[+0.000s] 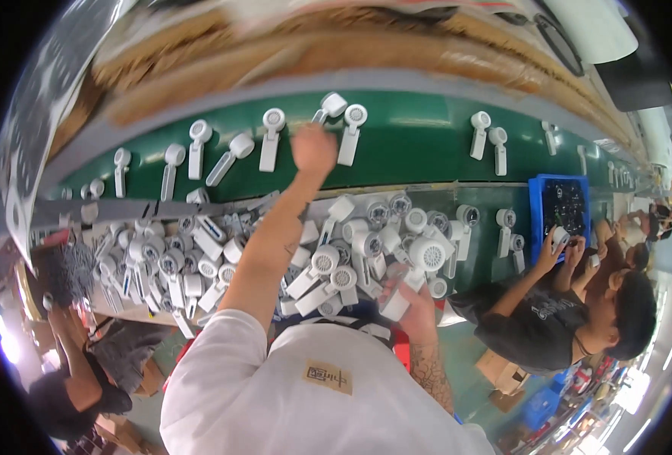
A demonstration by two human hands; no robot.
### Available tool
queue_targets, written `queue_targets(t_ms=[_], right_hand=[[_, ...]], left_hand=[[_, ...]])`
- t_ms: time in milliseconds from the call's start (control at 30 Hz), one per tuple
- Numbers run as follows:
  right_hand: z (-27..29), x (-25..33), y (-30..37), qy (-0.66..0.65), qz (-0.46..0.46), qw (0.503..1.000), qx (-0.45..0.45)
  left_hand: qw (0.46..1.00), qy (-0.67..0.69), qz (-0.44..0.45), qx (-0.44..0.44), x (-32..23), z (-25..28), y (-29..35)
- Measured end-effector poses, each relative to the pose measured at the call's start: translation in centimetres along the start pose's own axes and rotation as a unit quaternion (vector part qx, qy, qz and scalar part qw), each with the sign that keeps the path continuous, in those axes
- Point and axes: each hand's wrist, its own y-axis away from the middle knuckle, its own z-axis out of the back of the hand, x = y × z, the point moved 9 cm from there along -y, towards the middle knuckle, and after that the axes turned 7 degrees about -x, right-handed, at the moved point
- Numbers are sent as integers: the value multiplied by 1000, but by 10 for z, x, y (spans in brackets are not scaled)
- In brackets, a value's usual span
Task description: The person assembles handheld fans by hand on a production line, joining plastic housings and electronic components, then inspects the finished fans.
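My left hand [315, 150] is stretched far forward over the green conveyor belt [419, 163], its fingers smeared by motion. It covers the lower handle of a tilted white handheld fan [333, 105]; whether it grips that fan is unclear. Another white fan lies close to its right. Near my body, my right hand [418, 311] is wrapped round the handle of a white handheld fan [428, 255], its round grille facing up. A heap of similar fans [325, 260] spreads across the bench between and beside my arms.
More fans lie spaced along the belt, such as one fan [273, 140] left of my hand. To the right stands a blue tray [535, 220] with small dark parts. A co-worker in black [548, 318] handles a white part beside it. Another person sits at the left.
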Motion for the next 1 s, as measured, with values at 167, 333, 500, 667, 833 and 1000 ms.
queue_targets(t_ms=[167,333,500,667,833,1000], right_hand=[[0,20,-21,-19,11,1000,-9],[-17,35,-31,-3,17,1000,19],[-11,33,-33,17,4,1000,13],[-19,31,-28,20,5,999,27],[-25,26,-31,28,14,998,45],[-30,15,-21,28,27,998,58]], left_hand=[[985,6,69,156,-25,-99,22],[994,-37,-61,-77,-8,-91,-7],[918,299,131,222,24,-92,-28],[520,740,247,347,44,-115,-9],[346,784,365,364,22,-75,27],[676,627,284,265,42,12,66]])
